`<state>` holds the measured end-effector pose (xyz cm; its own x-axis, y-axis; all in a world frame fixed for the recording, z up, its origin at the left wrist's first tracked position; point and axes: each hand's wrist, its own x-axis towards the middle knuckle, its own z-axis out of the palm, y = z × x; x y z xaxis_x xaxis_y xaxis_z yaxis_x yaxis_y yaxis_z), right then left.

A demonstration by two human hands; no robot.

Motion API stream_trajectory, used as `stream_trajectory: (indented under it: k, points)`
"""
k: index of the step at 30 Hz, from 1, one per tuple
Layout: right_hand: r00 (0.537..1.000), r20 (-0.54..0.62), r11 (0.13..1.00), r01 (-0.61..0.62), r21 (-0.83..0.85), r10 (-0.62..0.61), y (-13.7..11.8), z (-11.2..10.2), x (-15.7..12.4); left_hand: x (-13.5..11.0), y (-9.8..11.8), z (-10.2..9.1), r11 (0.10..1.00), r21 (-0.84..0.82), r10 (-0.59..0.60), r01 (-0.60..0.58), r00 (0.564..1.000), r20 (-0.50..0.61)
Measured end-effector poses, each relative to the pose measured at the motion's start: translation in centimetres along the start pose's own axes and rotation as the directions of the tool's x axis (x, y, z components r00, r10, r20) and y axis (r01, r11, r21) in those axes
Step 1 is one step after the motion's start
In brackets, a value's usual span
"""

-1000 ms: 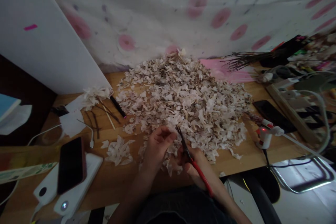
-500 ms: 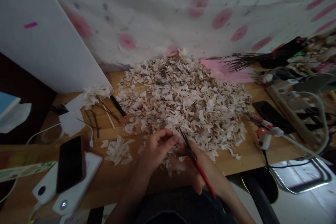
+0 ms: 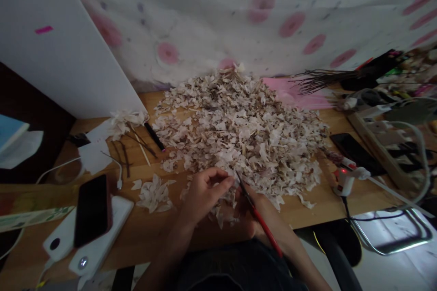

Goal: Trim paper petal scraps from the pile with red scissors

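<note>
In front of me my left hand [image 3: 206,191] is closed in a pinch on a small pale dried petal [image 3: 235,176], mostly covered by the fingertips. Scissors [image 3: 260,222] with red handles and dark blades are in my right hand [image 3: 254,207], which is wrapped around them. Their tips point up and left, close beside the left fingertips. Beyond both hands spreads a wide heap of whitish dried petals [image 3: 239,132]. A smaller pile of cleaner, longer petals [image 3: 155,194] lies on the wooden table [image 3: 164,232] left of my left hand.
On the left are a phone [image 3: 93,211] on white power banks [image 3: 102,236], a black marker [image 3: 154,136] and a pale petal flower [image 3: 126,122]. To the right sit another phone [image 3: 357,152], a glue gun [image 3: 344,177] with cords, and a bundle of dark twigs [image 3: 317,80].
The scissors' blades, parted before, now look closer together. The fingers of my right hand have drawn in around the handles. My left hand keeps its pinch, almost unmoved.
</note>
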<state>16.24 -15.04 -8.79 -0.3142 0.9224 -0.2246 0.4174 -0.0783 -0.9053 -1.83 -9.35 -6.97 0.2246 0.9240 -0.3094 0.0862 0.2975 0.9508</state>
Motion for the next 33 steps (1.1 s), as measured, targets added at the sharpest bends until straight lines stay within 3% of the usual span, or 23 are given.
stream_trajectory:
  k: [4,17,26,33]
  points:
    - [0.999,0.044,0.999,-0.012,0.03,0.011,-0.3,-0.1,0.2,0.1,0.3,-0.1,1.0,0.015,-0.003,0.003,1.0,0.008]
    - [0.999,0.042,0.986,0.04,-0.165,-0.033,-0.3,-0.8,0.0,0.7,0.7,-1.2,0.991,0.13,-0.028,0.013,0.993,0.117]
    - [0.998,0.056,0.962,0.017,-0.274,-0.002,0.6,-0.6,0.1,1.1,0.9,-1.8,0.994,0.106,-0.013,-0.009,0.98,0.198]
    - [0.991,0.135,0.981,0.014,-0.196,0.012,-0.3,-1.3,-0.2,1.4,1.1,-2.4,0.988,0.144,0.01,-0.053,0.957,0.289]
